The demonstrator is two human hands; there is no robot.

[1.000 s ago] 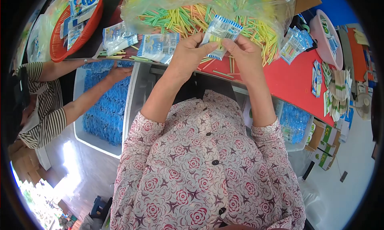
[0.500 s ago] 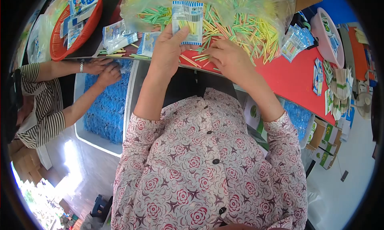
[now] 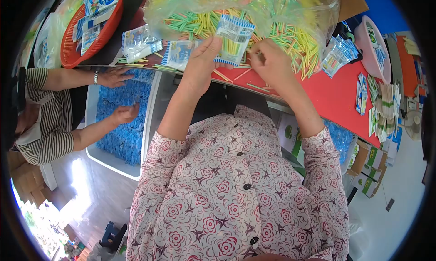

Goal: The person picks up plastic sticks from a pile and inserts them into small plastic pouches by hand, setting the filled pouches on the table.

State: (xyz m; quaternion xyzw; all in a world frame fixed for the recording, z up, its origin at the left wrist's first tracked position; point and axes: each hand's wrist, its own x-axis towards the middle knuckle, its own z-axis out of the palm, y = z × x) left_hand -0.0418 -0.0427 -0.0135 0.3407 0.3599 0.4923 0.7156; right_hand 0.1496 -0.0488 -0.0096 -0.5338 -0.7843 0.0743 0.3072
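My left hand (image 3: 200,63) grips a small clear packet (image 3: 235,42) with blue-striped ends, thumb on its front. Yellow-green sticks show through its clear part. Just right of the packet, my right hand (image 3: 274,63) has its fingers curled together at the near edge of a pile of thin sticks (image 3: 293,45) in green, yellow and pink. Whatever its fingertips may hold is hidden. Beside my left hand, another blue-striped packet (image 3: 178,53) lies on the red table (image 3: 327,95), and a few loose sticks (image 3: 222,76) lie along the table's front edge.
Packets fill a red basket (image 3: 69,47) at left and a pink basket (image 3: 385,63) at right. More packets (image 3: 338,56) lie near the pink one. A clear plastic bag (image 3: 200,7) covers part of the sticks. A co-worker's hands (image 3: 113,77) are over a white bin (image 3: 144,138) of blue pieces.
The packet in my left hand has shifted right in view and now tilts. My right hand has moved slightly right, its fingers drawn in. The co-worker's hands have moved apart.
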